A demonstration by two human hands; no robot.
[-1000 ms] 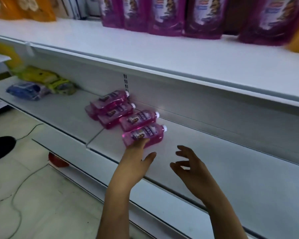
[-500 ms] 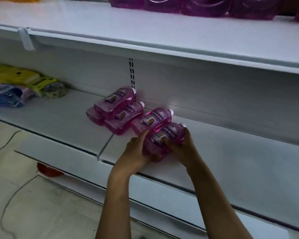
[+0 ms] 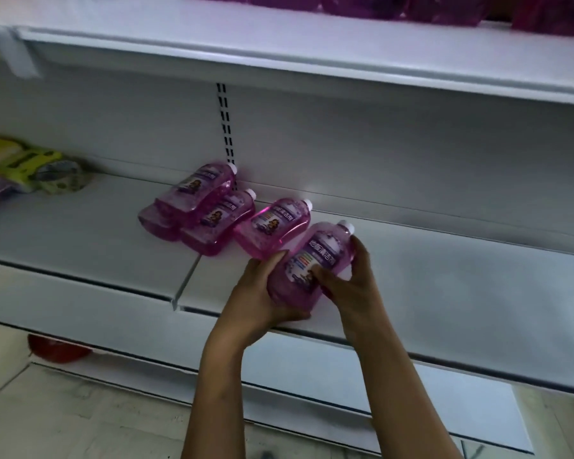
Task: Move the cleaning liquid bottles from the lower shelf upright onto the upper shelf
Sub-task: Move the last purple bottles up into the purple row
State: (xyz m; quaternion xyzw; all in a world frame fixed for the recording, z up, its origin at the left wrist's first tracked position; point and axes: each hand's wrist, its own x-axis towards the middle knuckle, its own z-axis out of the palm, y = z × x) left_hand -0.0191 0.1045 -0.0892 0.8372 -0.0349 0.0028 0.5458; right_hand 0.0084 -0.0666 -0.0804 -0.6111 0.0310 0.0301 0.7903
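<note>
Several pink cleaning liquid bottles with white caps lie on their sides on the lower shelf (image 3: 444, 293). The nearest bottle (image 3: 315, 260) is tilted cap-up and held between both hands. My left hand (image 3: 262, 293) grips its left side and base. My right hand (image 3: 348, 276) grips its right side, thumb across the label. Just behind it lies another bottle (image 3: 272, 228). Further left, a bottle (image 3: 221, 223) lies beside a pair stacked one on the other (image 3: 193, 193). The upper shelf (image 3: 279, 38) runs across the top.
Purple refill pouches (image 3: 395, 5) stand along the back of the upper shelf. Yellow and blue packets (image 3: 24, 167) lie at the far left of the lower shelf. A red object (image 3: 57, 351) sits on the floor under the shelving.
Both hands have closed round the nearest bottle and tilted its cap end up off the shelf. A second ago the left hand only touched it and the right hand hovered free.
</note>
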